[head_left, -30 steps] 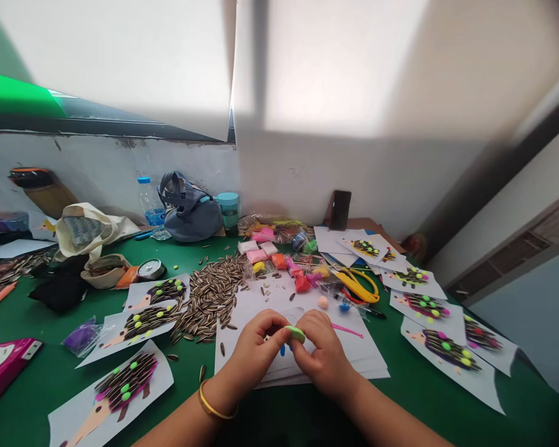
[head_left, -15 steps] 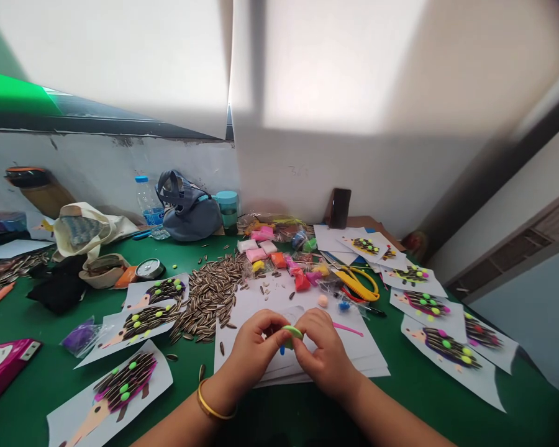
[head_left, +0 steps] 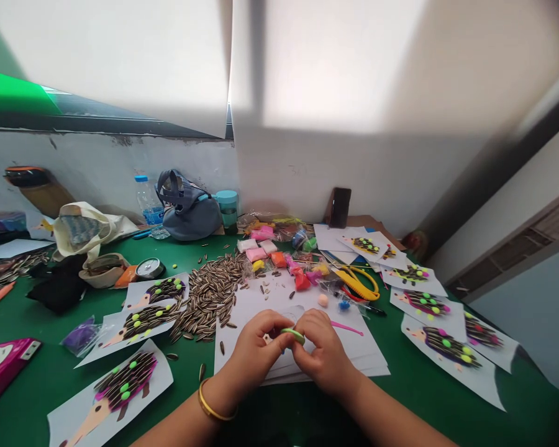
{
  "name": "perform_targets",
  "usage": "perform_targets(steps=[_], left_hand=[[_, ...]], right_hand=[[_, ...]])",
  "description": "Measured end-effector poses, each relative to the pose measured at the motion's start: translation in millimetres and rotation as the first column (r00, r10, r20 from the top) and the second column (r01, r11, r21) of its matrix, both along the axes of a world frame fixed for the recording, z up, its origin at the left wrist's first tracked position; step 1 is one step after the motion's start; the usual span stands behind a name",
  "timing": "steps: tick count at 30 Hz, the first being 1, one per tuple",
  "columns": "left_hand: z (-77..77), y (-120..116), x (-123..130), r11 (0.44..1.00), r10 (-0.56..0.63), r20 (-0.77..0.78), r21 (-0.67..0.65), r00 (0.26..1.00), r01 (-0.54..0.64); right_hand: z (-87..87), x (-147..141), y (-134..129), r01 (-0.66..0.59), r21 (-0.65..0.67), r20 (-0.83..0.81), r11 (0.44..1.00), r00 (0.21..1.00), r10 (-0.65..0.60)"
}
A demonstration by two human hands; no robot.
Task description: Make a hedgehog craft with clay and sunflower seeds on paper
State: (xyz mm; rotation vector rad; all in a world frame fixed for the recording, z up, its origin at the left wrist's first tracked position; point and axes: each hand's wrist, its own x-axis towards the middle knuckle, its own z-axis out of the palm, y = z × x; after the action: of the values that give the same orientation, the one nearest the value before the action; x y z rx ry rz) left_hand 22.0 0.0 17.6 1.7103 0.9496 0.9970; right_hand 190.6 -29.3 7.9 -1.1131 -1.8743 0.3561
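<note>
A flattened piece of light green clay (head_left: pixel 293 336) is pinched between my two hands, over the white paper sheets (head_left: pixel 372 361). My left hand (head_left: pixel 256 347), below a gold bangle (head_left: pixel 207 403) on the wrist, grips its left side with thumb and fingers. On its right side, the fingers of my right hand (head_left: pixel 323 351) are closed on the same piece. Just beyond my right hand lie a peach clay ball (head_left: pixel 323 300), a blue clay lump (head_left: pixel 344 305) and a pink strip (head_left: pixel 347 328). Sunflower seeds (head_left: pixel 214 292) are heaped to the left of the paper.
Seed hedgehog pictures lie at left (head_left: pixel 130 379) and right (head_left: pixel 451 351). Behind the paper are clay packets (head_left: pixel 256 254) and yellow-handled scissors (head_left: pixel 361 284). A blue bag (head_left: pixel 189 214), a bottle (head_left: pixel 148 202) and a phone (head_left: pixel 340 208) stand along the wall.
The green clay has tilted and shows a thinner edge, a little lower and to the right. My fingers have shifted slightly around it.
</note>
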Motion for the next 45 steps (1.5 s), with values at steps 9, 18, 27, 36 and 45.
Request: perform_targets(steps=[9,18,27,36,45], left_hand=[[-3.7,3.8,0.4,0.986,0.023,0.125,-0.164,0.992,-0.002],[-6.6,5.8,0.6,0.963,-0.044,0.169,-0.256,0.985,0.087],[-3.6,8.2,-2.6,0.987,0.051,0.046,-0.157,0.998,-0.043],[-4.3,6.9,-2.7,0.998,0.042,-0.014,-0.038,0.999,-0.042],[-5.1,3.7,-3.9,0.999,0.037,-0.013,-0.034,0.999,-0.038]], right_hand=[[-2.7,5.0,1.5,0.0,-0.03,-0.07,1.0,0.998,-0.002],[-3.5,7.7,2.4,-0.009,-0.061,-0.084,0.998,0.996,0.003],[-6.9,7.7,3.4,-0.056,-0.063,-0.069,0.996,0.996,0.052],[-6.1,7.9,2.7,-0.039,-0.059,-0.07,0.997,0.997,0.035],[-4.0,5.3,2.4,0.02,-0.072,-0.032,0.997,0.999,-0.022]])
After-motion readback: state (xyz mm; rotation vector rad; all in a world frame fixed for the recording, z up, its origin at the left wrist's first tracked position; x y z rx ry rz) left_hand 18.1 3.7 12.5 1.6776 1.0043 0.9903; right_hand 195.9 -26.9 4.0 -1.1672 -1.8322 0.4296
